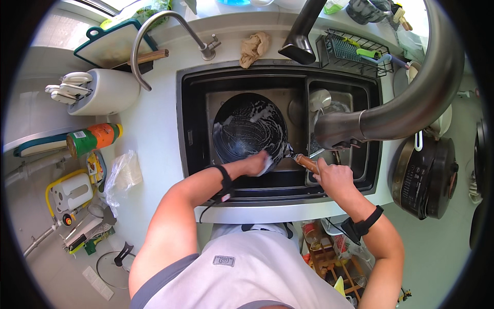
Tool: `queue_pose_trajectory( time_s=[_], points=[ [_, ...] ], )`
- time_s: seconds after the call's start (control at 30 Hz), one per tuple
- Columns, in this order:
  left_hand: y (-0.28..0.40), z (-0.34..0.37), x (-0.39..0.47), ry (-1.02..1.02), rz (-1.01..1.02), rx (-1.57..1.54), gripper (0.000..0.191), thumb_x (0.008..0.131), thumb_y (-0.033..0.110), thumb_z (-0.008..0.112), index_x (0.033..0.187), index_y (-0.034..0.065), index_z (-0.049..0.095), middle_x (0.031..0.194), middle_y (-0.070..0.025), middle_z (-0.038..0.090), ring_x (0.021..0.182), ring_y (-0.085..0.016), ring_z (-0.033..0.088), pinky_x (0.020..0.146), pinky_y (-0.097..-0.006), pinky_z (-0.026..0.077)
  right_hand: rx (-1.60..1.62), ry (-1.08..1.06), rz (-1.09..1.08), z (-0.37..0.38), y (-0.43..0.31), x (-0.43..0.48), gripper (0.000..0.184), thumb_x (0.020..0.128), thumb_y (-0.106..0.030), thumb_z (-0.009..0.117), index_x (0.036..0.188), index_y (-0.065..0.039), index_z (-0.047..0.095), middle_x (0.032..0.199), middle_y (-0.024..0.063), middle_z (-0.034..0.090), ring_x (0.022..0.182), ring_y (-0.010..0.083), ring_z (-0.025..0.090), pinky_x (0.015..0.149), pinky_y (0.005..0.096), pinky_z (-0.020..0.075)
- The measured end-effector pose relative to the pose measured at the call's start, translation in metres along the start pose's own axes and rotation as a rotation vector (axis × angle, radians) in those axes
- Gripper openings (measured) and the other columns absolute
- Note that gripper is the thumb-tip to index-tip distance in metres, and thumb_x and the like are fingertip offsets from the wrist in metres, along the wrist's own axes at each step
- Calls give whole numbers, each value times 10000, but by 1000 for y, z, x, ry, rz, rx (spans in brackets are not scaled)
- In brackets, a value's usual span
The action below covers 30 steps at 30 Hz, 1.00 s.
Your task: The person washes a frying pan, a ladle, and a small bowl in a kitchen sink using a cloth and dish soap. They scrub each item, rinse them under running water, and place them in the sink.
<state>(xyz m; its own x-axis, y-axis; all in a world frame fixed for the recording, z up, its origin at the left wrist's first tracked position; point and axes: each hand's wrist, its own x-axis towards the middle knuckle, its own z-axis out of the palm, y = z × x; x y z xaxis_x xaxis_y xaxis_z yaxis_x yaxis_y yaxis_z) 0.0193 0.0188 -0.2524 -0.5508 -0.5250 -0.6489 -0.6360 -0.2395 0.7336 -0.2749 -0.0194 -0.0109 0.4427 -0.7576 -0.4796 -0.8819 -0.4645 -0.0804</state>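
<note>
A black frying pan [247,133] sits in the larger basin of the dark double sink [200,185], its inside streaked with white suds. My right hand [335,178] grips the pan's wooden handle [307,163] over the divider, near the smaller basin. At the pan's near right rim, my left hand [256,164] presses a whitish scrubbing cloth or sponge [267,164] to the inner wall. Foam and fingers hide most of that scrubber, so its exact kind is unclear. Suds also cling where the handle meets the pan.
A thick dark faucet [389,125] arches over the smaller basin, where a ladle [319,99] lies. Behind the sink are a thin steel tap [208,50], a crumpled tan cloth [254,48] and a wire rack [355,52]. A knife block [112,92] stands left; a rice cooker [420,177] stands right.
</note>
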Motion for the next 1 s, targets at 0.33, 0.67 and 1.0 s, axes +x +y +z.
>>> queue_pose_trajectory(
  time_s=[0.33, 0.67, 1.0],
  points=[
    [-76, -117, -13, 436, -59, 955, 225, 907, 173, 549, 1114, 127, 626, 1150, -141, 630, 1059, -323, 625, 866, -458, 502, 9, -74, 3, -1, 1, 5, 357, 851, -345, 732, 989, -89, 524, 633, 114, 670, 601, 324, 689, 533, 435, 534],
    [-43, -65, -15, 138, -100, 867, 205, 889, 199, 555, 1050, 158, 675, 1108, -87, 639, 1083, -285, 626, 841, -422, 518, 11, -100, 3, 6, -2, -3, 356, 852, -362, 729, 970, -98, 522, 632, 98, 670, 601, 314, 694, 540, 422, 548],
    [-68, -76, -27, 215, -172, 836, 229, 852, 166, 631, 1073, 108, 618, 1049, -159, 652, 997, -346, 647, 856, -473, 516, 27, -72, 6, 21, -4, -7, 378, 825, -359, 757, 961, -101, 518, 623, 101, 669, 576, 305, 690, 512, 400, 542]
  ],
)
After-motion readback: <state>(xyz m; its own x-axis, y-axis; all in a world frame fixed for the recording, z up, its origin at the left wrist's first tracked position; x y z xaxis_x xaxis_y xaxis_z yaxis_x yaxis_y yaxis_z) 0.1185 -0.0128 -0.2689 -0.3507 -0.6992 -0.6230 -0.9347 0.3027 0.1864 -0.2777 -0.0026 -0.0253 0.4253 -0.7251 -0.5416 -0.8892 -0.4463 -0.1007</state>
